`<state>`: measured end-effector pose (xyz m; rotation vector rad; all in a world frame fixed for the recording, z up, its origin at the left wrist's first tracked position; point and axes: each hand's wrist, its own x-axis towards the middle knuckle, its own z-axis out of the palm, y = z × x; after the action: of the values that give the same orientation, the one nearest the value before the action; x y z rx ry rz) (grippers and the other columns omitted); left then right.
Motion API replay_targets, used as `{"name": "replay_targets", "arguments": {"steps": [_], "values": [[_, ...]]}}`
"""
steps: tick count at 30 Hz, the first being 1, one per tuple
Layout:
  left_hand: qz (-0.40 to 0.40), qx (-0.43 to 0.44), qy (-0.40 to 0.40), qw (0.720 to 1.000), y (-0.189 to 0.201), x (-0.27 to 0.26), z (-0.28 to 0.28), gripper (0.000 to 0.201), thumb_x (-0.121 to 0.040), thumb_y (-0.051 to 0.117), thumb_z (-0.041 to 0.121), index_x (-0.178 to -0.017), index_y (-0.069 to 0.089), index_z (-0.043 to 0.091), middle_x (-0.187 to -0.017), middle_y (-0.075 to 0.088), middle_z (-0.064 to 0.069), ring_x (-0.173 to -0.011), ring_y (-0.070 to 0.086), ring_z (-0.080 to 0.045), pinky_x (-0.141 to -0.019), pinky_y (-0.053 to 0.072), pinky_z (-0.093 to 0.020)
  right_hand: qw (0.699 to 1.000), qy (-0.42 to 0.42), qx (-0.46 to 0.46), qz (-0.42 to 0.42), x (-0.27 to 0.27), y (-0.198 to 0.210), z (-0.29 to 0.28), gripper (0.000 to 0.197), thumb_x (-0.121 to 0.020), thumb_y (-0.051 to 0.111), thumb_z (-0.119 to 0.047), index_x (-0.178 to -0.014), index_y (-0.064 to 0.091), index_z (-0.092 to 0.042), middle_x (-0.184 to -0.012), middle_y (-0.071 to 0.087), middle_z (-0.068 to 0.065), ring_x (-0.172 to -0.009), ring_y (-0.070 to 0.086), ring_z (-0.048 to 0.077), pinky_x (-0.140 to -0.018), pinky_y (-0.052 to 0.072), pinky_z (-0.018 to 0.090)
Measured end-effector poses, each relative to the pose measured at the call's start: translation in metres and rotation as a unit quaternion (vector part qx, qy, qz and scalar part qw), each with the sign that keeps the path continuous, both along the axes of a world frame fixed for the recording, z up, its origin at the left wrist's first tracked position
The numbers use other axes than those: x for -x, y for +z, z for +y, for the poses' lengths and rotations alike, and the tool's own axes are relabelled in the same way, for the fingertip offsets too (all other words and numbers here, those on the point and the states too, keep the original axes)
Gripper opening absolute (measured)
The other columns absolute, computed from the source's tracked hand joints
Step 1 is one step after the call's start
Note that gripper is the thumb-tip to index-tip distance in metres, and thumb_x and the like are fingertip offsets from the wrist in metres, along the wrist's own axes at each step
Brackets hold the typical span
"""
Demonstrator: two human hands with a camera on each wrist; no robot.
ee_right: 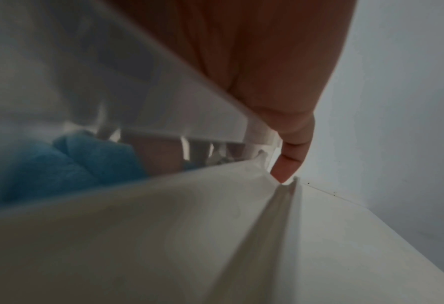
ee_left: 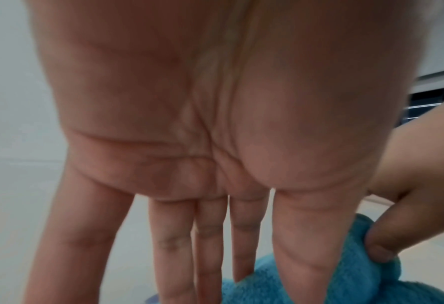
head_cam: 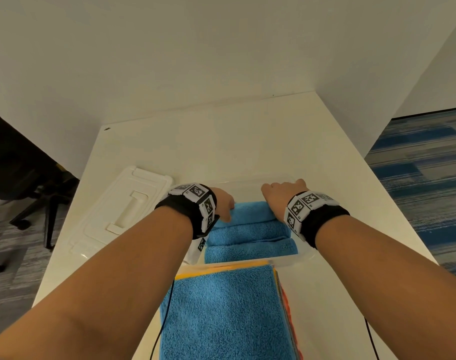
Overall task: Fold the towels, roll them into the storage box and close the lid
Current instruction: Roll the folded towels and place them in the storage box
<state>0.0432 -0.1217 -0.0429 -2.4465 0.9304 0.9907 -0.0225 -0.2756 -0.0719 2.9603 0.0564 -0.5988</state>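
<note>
three rolled blue towels (head_cam: 250, 231) lie side by side in the clear storage box (head_cam: 303, 257) on the white table (head_cam: 221, 141). left hand (head_cam: 223, 203): fingers straight, tips pressing the far roll. right hand (head_cam: 281, 194): curled fingers pinch that roll's other end, one finger outside the box wall. the white lid (head_cam: 120, 211) lies left of the box; a stack of flat towels (head_cam: 221, 313) lies nearer the person.

Black wristbands (head_cam: 188, 211) with checkered markers

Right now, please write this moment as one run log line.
left hand: presses third rolled towel | right hand: pinches it | storage box: three rolls | lid: off
</note>
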Motion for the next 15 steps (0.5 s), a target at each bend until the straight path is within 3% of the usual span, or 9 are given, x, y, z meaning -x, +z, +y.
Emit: {"name": "replay_targets", "arguments": {"steps": [4, 8, 13, 15], "values": [[0.003, 0.029, 0.051, 0.998, -0.004, -0.004, 0.005, 0.047, -0.095, 0.054, 0.033, -0.139, 0.045, 0.016, -0.141, 0.050, -0.004, -0.125, 0.049, -0.023, -0.101, 0.038, -0.033, 1.000, -0.009, 0.017, 0.025, -0.002, 0.003, 0.002, 0.026, -0.094, 0.044, -0.008, -0.117, 0.052, -0.016, -0.111, 0.053, 0.005, -0.105, 0.053, 0.026, -0.092, 0.035, 0.044], [0.011, 0.046, 0.067, 0.997, 0.002, -0.007, 0.009, 0.034, -0.097, 0.049, 0.032, -0.118, 0.061, 0.008, -0.129, 0.061, -0.004, -0.103, 0.054, -0.018, -0.094, 0.042, -0.032, 0.998, -0.012, 0.037, 0.056, -0.004, 0.003, 0.003, 0.028, -0.094, 0.047, -0.011, -0.119, 0.059, -0.018, -0.118, 0.051, 0.005, -0.111, 0.051, 0.025, -0.094, 0.035, 0.043], [0.017, 0.023, 0.066, 0.997, 0.015, 0.000, 0.010, 0.037, -0.100, 0.046, 0.027, -0.134, 0.054, 0.017, -0.132, 0.057, -0.007, -0.117, 0.053, -0.020, -0.097, 0.039, -0.030, 1.000, -0.020, 0.005, 0.015, -0.002, 0.000, 0.001, 0.029, -0.091, 0.045, -0.005, -0.118, 0.052, -0.014, -0.117, 0.050, 0.006, -0.111, 0.048, 0.026, -0.090, 0.038, 0.043], [0.047, 0.024, 0.066, 0.996, 0.018, 0.005, 0.011, 0.041, -0.101, 0.043, 0.023, -0.142, 0.044, 0.025, -0.132, 0.056, -0.006, -0.112, 0.054, -0.019, -0.091, 0.038, -0.027, 1.000, -0.020, -0.011, 0.008, -0.001, -0.001, 0.000, 0.030, -0.089, 0.045, -0.002, -0.117, 0.049, -0.013, -0.117, 0.049, 0.007, -0.111, 0.047, 0.027, -0.089, 0.040, 0.044]]}}
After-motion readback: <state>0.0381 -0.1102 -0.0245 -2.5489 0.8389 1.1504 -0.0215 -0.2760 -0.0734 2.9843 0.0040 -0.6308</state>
